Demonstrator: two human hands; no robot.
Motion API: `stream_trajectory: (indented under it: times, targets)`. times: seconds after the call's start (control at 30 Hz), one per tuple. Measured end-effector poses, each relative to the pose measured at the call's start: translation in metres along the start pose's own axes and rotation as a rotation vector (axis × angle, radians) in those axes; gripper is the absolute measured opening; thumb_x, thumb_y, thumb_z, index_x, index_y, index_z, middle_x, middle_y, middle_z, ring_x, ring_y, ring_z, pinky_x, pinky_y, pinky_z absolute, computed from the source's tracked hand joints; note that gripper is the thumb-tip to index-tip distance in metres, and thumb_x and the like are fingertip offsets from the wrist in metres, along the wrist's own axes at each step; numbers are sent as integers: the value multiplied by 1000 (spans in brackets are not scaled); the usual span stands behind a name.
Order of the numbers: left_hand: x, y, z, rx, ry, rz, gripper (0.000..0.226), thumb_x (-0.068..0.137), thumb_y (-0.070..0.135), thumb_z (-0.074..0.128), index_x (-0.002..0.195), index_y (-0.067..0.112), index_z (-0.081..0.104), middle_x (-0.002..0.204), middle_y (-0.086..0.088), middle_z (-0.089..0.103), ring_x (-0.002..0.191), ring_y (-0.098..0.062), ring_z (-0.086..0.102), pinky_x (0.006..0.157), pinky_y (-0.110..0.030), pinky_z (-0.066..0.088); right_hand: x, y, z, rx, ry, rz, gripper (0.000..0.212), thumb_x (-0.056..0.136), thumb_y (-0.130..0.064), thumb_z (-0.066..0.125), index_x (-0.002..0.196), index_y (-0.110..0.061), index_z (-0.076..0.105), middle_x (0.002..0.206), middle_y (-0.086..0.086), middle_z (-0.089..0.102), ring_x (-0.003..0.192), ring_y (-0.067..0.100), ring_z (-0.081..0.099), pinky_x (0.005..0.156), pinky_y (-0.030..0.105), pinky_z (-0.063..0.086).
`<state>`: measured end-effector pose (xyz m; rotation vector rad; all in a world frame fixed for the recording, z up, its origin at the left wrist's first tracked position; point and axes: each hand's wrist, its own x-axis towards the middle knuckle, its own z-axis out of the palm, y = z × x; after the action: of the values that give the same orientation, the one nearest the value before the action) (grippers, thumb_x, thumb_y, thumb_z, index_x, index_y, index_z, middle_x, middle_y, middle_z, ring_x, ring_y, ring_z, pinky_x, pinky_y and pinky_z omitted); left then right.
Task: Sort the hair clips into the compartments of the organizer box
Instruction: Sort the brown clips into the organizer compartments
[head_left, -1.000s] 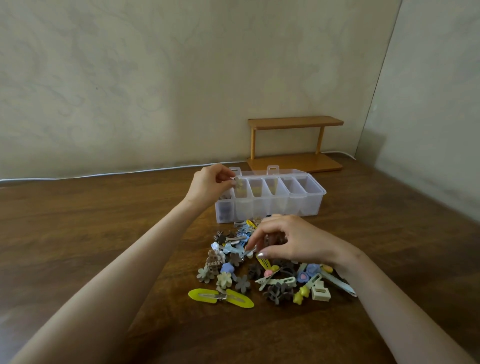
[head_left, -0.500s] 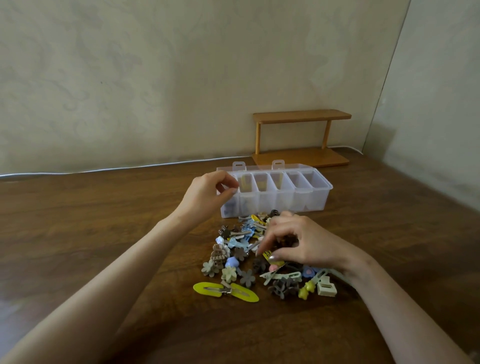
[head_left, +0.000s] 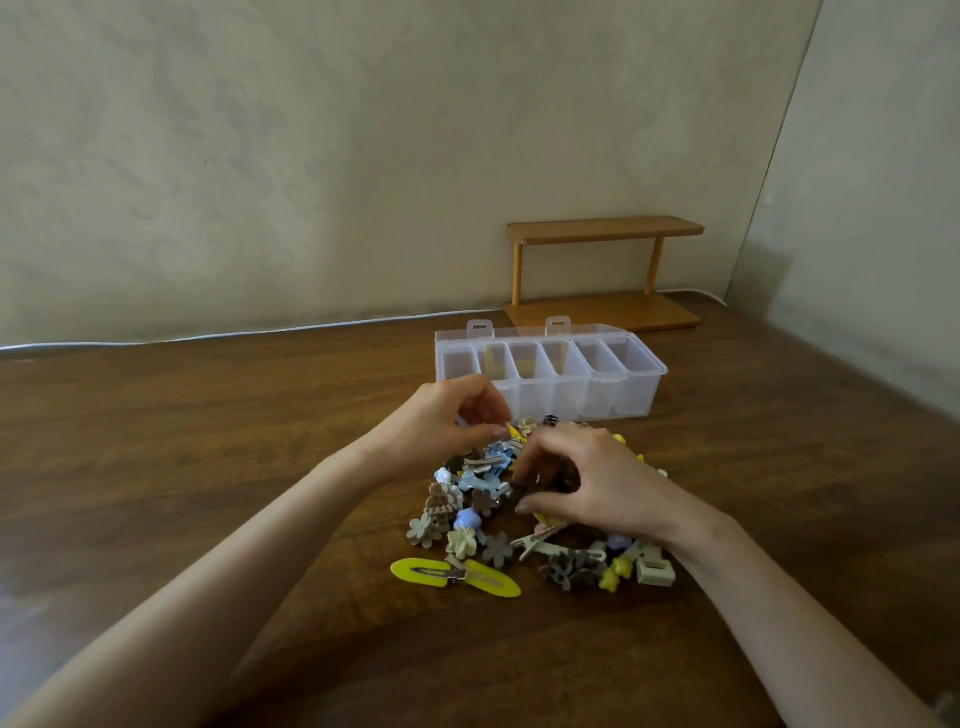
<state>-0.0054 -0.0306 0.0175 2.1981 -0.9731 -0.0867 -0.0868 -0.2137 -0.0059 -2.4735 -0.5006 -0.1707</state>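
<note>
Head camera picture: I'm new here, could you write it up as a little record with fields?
Setting: brown wooden table by a pale wall
Hair clips: mixed unsorted pile on the table
Organizer box: clear, lid open, just behind the pile; contents unclear
Nearest clip: long yellow-green clip at the pile's near edge
Left hand: fingers curled at the pile's far edge; grip unclear
Right hand: fingers curled over the pile's middle; grip unclear
Background: small wooden shelf behind the box
</note>
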Motion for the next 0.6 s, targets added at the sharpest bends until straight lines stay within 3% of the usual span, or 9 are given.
stream_trajectory:
  times: [0.07,0.17,0.37,0.6]
  targets:
    - [-1,1,0,-133,-79,-68,14,84,17,65,97,17,60,93,2,71,85,-6,66,76,-19,52,-1,0,-3,118,124,35,24,74,-26,78,93,-20,65,91,-6,65,81,6,61,74,25,52]
    - [-3,5,3,-278,-148,-133,19,84,12,64,103,11,59,94,-6,72,87,-12,69,80,-24,54,-2,-1,-4,163,249,24,21,77,-19,76,93,-18,63,89,-8,65,81,5,60,71,17,48]
    - [-4,11,12,-433,-87,-209,18,91,11,54,109,8,54,93,-9,70,86,-16,68,82,-31,54,0,7,1,54,290,6,30,77,-28,75,102,-27,58,97,-11,63,87,1,58,77,23,50]
    - [-3,11,18,-345,1,-181,23,82,16,67,103,11,59,92,-5,69,84,-13,67,78,-26,55,1,9,3,0,321,2,37,75,-31,76,107,-29,58,98,-8,62,91,6,58,81,30,50]
